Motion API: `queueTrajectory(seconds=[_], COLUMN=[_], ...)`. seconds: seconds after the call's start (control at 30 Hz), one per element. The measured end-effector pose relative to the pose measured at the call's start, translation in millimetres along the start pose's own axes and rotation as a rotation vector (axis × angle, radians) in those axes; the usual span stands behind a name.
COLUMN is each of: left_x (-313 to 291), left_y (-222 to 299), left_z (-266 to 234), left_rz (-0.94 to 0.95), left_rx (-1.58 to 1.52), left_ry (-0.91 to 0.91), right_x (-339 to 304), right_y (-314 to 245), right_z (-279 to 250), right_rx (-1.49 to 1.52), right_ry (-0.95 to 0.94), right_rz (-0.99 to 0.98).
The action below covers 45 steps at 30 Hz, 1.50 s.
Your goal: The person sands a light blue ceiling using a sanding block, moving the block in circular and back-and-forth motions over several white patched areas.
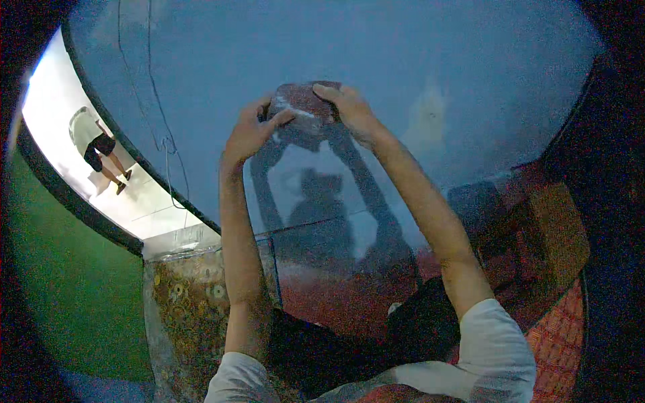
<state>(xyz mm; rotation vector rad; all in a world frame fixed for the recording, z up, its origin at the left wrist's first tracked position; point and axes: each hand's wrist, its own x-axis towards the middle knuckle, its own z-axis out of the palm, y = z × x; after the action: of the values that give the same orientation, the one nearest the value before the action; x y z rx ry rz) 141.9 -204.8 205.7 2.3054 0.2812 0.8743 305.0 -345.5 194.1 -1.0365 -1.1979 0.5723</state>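
Observation:
A dark reddish-brown block, roughly rectangular and with whitish marks along its lower edge, is held up at the blue wall. My left hand grips its left end, the thumb pressed on its lower part. At the other end my right hand is closed round the right side, thumb across the upper face. It appears to lie against the wall, though the exact contact is hidden. Both arms are raised and stretched out, and their dark shadow falls on the wall below.
Thin wires hang down the wall at left. Through a bright doorway, a person in dark shorts bends over. A green surface fills the lower left, beside a patterned mat. Brown furniture stands at right near red patterned flooring.

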Motion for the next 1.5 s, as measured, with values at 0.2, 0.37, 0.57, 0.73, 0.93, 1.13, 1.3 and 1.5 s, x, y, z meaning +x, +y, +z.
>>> queueTrajectory(seconds=[0.2,0.37,0.57,0.73,0.93,1.13,1.3,1.5], left_x=[5,9,22,16,25,30,30,38], left_y=[3,-6,-28,-9,-8,-24,-27,-31], left_z=[19,20,25,40,52,61,59,63], left_rz=[-0.047,-0.014,0.139,0.123,0.160,0.092,0.028,-0.079], left_rx=[-0.186,-0.220,0.089,0.129,0.279,0.224,0.173,0.247], left_ry=[-0.093,-0.092,-0.088,-0.174,-0.173,-0.228,-0.252,-0.310], right_x=[4,-5,-5,-7,-16,-9,-8,-14], right_y=[16,-16,-6,-3,3,24,9,33], right_z=[-36,-28,-57,-40,-59,-61,-53,-64], right_rx=[-1.072,-1.355,-1.328,-1.207,-1.455,-1.226,-1.418,-1.251], right_ry=[0.305,0.377,0.117,-0.176,-0.239,-0.379,-0.403,-0.276], right_rz=[-0.124,-0.028,-0.291,-0.095,-0.126,-0.065,-0.021,-0.217])
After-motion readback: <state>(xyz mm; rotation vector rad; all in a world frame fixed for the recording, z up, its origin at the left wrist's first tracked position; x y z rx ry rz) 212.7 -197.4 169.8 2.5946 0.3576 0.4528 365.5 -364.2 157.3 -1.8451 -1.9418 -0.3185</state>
